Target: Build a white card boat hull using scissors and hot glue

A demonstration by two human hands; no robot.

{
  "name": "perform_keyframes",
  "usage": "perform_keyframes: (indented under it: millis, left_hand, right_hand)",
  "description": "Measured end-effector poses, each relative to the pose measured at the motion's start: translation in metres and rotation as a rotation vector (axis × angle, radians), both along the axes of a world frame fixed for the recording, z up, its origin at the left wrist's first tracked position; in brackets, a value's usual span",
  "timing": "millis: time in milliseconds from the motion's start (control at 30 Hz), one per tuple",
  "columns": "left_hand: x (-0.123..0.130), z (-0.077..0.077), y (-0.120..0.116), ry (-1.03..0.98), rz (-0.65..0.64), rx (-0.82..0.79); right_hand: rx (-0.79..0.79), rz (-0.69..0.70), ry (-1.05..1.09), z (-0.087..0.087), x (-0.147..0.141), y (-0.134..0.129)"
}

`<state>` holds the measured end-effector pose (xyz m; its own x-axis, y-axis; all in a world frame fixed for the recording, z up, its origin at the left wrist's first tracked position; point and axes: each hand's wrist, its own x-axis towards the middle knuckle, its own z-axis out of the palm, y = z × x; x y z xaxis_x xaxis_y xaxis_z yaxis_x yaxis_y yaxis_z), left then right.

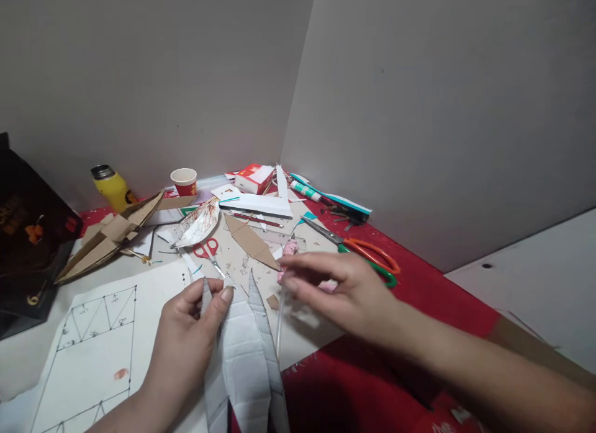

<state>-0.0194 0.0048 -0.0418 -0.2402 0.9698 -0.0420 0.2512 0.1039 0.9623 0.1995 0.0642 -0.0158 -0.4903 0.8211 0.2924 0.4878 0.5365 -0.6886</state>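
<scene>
My left hand point(190, 334) pinches the pointed top of a white, creased strip piece point(244, 358) between thumb and fingers. Several pointed strips of it hang down toward the bottom edge. To the right, my right hand point(335, 287) has its thumb and fingertips close together at a pink-wrapped pen-like tool point(289, 248); whether it grips the tool is unclear. A brown cardboard leaf shape point(251, 241) lies just beyond the hands. Small red-handled scissors point(206, 249) rest behind my left hand.
Large scissors with orange and green handles point(367, 253) lie at the right. A drawn paper sheet point(97, 358) covers the left. Farther back are a yellow bottle point(113, 191), a paper cup point(184, 182), a cardboard boat shape point(112, 234) and a red box point(254, 178). Walls stand behind.
</scene>
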Motion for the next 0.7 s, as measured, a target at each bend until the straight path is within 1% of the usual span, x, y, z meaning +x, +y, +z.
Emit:
perform_keyframes:
  millis: [67,133,200,367,567,700]
  left_hand:
    - [0.001,-0.001,-0.001,0.001,-0.010,0.002]
    - [0.002,-0.002,-0.001,-0.011,-0.026,0.015]
    - [0.002,-0.003,-0.001,-0.011,-0.038,0.030]
    - [0.003,-0.003,0.000,0.080,-0.007,0.025]
    - [0.003,-0.010,0.001,0.143,-0.032,0.009]
    - [0.003,-0.011,0.001,0.188,-0.035,0.013]
  right_hand:
    - [0.006,0.050,0.111,-0.009,-0.021,-0.010]
    - [0.056,0.076,0.123,-0.020,-0.037,-0.013]
    - [0.107,0.075,0.114,-0.028,-0.045,-0.013]
    - [0.138,0.038,0.143,-0.034,-0.050,-0.007]
    - [0.308,0.136,0.113,-0.045,-0.052,-0.005]
    - [0.349,0.135,0.106,-0.048,-0.053,-0.004]
